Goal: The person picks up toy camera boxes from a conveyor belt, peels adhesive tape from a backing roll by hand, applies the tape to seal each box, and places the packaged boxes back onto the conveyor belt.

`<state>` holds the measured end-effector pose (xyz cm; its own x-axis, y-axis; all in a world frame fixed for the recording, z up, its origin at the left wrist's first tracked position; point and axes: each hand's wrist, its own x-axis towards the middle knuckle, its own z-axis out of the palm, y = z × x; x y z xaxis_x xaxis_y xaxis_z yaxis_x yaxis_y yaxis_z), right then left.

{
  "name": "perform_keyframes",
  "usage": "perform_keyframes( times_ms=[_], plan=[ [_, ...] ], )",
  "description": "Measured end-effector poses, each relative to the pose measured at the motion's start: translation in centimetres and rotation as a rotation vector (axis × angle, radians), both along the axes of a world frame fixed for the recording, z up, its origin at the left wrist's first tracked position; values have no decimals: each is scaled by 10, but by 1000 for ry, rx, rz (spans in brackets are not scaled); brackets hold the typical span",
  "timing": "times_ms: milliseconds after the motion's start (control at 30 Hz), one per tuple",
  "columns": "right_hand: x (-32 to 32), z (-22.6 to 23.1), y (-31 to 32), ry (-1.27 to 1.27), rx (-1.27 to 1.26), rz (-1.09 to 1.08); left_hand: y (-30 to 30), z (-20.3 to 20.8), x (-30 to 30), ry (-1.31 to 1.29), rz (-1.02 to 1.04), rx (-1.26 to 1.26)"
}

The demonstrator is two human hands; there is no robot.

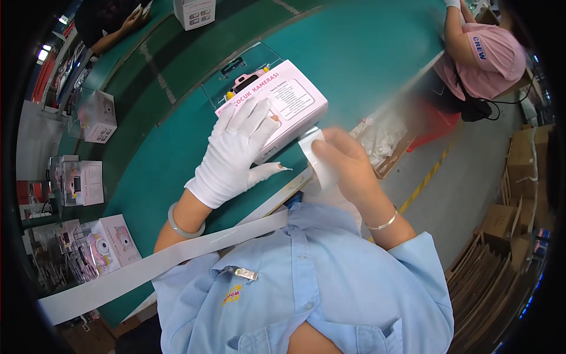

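Note:
A pink and white carton [298,97] with a clear plastic window part lies on the green table in front of me. A pink toy camera [247,81] shows through the clear part. My left hand [233,150], in a white glove with some bare fingertips, lies on the carton's near left part with the fingers stretched out. Its thumb points apart, toward the near edge of the table. Just right of the carton, my bare right hand [348,159] pinches a short white strip [316,156] between thumb and fingers. The strip's lower end is blurred.
Several similar cartons stand along the left, one of them a pink camera carton [121,239]. Another carton [196,13] is at the far edge. A long white band [165,253] crosses below my left arm. Co-workers sit at far left and right [489,59]. Flattened cardboard [483,271] leans at right.

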<state>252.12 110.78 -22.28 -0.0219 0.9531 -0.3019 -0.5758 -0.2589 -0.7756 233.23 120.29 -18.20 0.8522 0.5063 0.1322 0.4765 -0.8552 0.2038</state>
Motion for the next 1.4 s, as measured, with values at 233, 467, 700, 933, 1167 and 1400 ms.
perform_keyframes(
  times_ms=[233, 467, 700, 933, 1167, 1400],
  plan=[
    [3, -3, 16, -62, 5, 61, 5, 0, 1, -2, -56, 5],
    [5, -6, 26, -104, -55, 78, 8, -16, 0, -176, -36, -75],
    [10, -17, 26, -125, -114, 49, 2, -12, 34, -52, 35, 52],
    [-15, -67, 28, -436, -21, -47, 6, -22, 20, -128, 46, 93],
    [-15, -65, 23, -464, 22, -30, 0, -42, 50, -230, 219, 345],
    [12, -39, 2, -310, -50, -77, -6, -43, 53, -123, 293, 430]
  ],
)
